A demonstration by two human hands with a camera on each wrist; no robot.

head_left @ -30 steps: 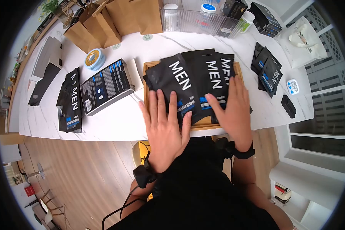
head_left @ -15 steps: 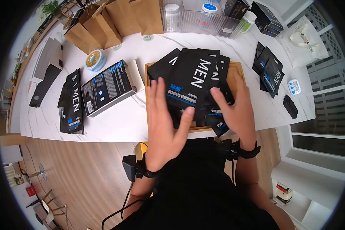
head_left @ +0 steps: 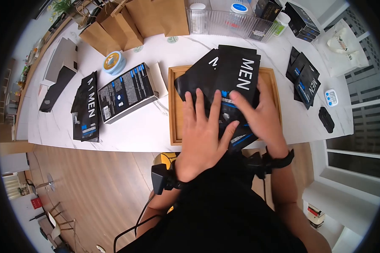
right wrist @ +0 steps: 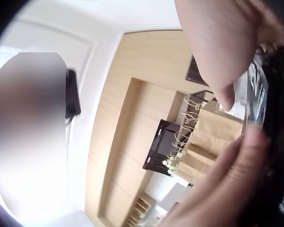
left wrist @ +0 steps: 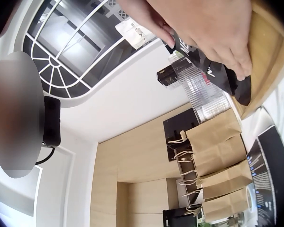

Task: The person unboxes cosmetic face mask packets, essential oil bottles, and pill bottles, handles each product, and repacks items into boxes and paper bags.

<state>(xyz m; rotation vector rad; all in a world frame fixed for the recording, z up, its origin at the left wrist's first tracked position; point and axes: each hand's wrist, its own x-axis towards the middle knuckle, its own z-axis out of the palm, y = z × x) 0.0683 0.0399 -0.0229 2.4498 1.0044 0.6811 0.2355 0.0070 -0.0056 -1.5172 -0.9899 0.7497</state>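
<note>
Several black sachets printed "MEN" (head_left: 245, 69) lie fanned in a loose pile over a wooden tray (head_left: 175, 126). My left hand (head_left: 204, 135) rests flat on the pile's lower left, fingers spread and straight. At the pile's right side is my right hand (head_left: 264, 116), its thumb over the top sachet and its fingers extended along the right edge. In the left wrist view, the left hand (left wrist: 208, 28) lies over the sachets (left wrist: 217, 75) beside the tray's rim (left wrist: 270, 47). The right wrist view has the right hand (right wrist: 222, 47) above the dark sachets, partly blurred.
Left of the tray are a printed black box (head_left: 128, 92), more sachets (head_left: 85, 109) and a blue round tub (head_left: 114, 63). Paper bags (head_left: 156, 19) and a clear bin (head_left: 232, 25) stand behind. Rightward lie sachets (head_left: 307, 84), a white timer (head_left: 331, 97) and a black object (head_left: 326, 119).
The sachets have shifted and turned within the tray, uncovering its left part. My left hand has moved from the pile's left edge onto its top. The head view has swung slightly left.
</note>
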